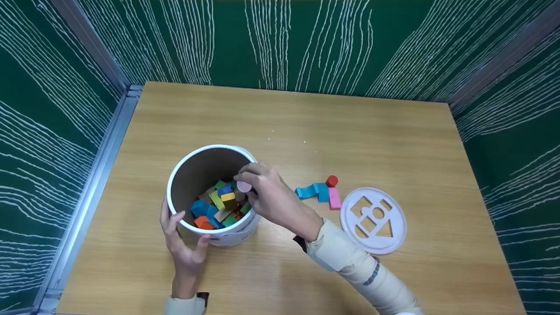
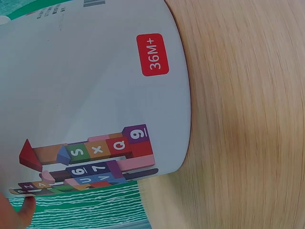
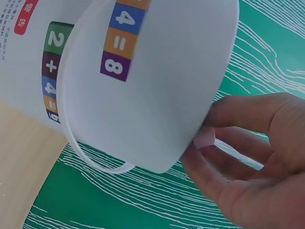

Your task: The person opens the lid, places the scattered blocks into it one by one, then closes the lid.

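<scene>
A white bucket (image 1: pixel 240 236) stands on the table, holding several coloured wooden blocks (image 1: pixel 225 190). My left hand (image 1: pixel 186 249) grips its near left side, with fingertips at the rim and the thumb against the outer wall. Over the bucket's right rim, my right hand (image 1: pixel 273 197) pinches a pale pink block (image 1: pixel 243 187) with a round face. In the right wrist view that block (image 3: pixel 205 137) shows between thumb and fingers, right at the rim. Printed block pictures and a red 36M+ label (image 2: pixel 153 54) mark the bucket's wall in the left wrist view.
Right of the bucket lie blue blocks (image 1: pixel 322 192), a red round block (image 1: pixel 332 181) and a pink block (image 1: pixel 334 198). Beside them is a round white lid (image 1: pixel 396 218) with shaped holes. Green walls with white lines surround the wooden table (image 1: pixel 393 144). A white handle (image 3: pixel 102 167) hangs on the bucket.
</scene>
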{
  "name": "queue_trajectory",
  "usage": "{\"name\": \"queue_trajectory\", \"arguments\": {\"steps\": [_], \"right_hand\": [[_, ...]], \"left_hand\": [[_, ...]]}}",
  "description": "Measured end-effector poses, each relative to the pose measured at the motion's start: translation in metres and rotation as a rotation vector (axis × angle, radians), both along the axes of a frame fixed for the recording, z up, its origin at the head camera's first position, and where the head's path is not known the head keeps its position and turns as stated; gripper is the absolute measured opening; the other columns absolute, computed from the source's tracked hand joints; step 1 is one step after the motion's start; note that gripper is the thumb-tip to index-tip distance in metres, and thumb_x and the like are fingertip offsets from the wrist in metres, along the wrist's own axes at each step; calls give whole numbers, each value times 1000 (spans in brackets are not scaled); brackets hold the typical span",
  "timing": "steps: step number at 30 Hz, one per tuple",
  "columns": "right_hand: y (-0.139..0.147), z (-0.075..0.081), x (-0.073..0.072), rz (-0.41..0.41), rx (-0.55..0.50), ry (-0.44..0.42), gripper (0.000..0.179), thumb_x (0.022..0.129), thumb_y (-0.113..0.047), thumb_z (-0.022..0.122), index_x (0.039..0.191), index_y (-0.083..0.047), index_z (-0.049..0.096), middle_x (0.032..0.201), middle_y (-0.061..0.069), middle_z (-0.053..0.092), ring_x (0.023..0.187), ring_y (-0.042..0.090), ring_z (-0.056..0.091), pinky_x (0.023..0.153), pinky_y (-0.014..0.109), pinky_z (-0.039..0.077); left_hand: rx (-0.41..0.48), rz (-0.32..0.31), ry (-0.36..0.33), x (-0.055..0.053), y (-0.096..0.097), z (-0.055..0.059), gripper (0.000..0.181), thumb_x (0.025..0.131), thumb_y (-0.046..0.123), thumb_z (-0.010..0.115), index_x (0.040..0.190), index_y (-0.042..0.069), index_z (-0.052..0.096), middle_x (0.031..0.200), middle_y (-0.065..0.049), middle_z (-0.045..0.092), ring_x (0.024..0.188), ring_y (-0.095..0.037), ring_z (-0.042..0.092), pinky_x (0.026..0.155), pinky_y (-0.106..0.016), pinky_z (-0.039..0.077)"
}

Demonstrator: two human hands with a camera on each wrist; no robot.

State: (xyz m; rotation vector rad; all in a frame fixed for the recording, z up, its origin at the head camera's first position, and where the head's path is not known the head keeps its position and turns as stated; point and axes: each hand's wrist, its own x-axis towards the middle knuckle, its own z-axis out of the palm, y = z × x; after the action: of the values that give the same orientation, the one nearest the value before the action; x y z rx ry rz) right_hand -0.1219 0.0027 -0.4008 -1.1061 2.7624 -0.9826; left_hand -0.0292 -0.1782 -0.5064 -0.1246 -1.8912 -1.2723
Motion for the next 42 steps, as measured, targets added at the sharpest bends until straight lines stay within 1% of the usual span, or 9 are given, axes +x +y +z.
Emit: {"name": "queue_trajectory", "arguments": {"steps": [4,7,11,15,23,31,35,39,42], "right_hand": [[-4,-3,-2,9,29,-28,37,78,11,67,112,-3,68,116,10,61,106,24,57,85,32,52],[-6,-6,-3,14,20,-31,34,79,12,65,109,-2,69,114,10,62,104,23,57,86,31,52],[-7,-9,-4,23,-6,-33,29,80,11,64,106,-2,69,110,9,62,100,21,58,86,30,52],[-6,-9,-3,30,-41,-25,29,79,12,63,103,-3,70,109,9,63,98,20,58,86,28,51],[-2,-7,0,14,-91,-3,24,80,6,69,102,-4,71,108,7,63,99,19,57,87,26,51],[7,-7,2,1,-157,29,21,79,6,69,96,-6,71,106,7,63,99,19,56,87,25,50],[13,-7,2,-5,-195,44,21,80,6,68,96,-7,70,104,5,63,99,18,55,86,24,50],[20,-6,2,-28,-204,63,20,80,5,68,97,-6,70,106,6,63,101,19,55,87,25,49],[24,-6,3,-49,-195,74,20,80,3,69,98,-5,70,107,7,63,101,19,56,88,25,49]], "left_hand": [[13,-10,13,-1,0,-1,67,86,53,59,113,-6,40,140,-38,26,133,-33,28,110,-36,30],[21,-19,21,-1,-1,-2,68,86,53,59,113,-7,40,140,-38,26,133,-32,28,109,-36,30],[17,-17,19,-1,0,-1,69,86,53,60,112,-7,40,139,-39,25,134,-32,28,110,-35,29],[17,-19,16,-1,0,-1,69,86,53,60,113,-8,40,139,-39,25,134,-33,28,110,-36,29],[21,-26,27,-1,-1,-2,69,86,52,61,114,-8,40,141,-37,25,133,-36,28,110,-42,29],[26,-20,13,0,-1,-2,70,86,52,61,114,-8,40,141,-37,25,134,-34,28,110,-43,29],[22,-16,12,-2,-5,-13,71,84,54,61,114,-7,40,143,-34,26,134,-37,27,109,-46,29],[18,-9,3,-5,-10,-31,72,83,57,61,116,-3,41,146,-28,25,134,-39,26,106,-58,28],[16,-7,3,-7,-12,-38,72,82,57,62,117,-2,41,147,-27,25,133,-40,26,103,-63,28]]}}
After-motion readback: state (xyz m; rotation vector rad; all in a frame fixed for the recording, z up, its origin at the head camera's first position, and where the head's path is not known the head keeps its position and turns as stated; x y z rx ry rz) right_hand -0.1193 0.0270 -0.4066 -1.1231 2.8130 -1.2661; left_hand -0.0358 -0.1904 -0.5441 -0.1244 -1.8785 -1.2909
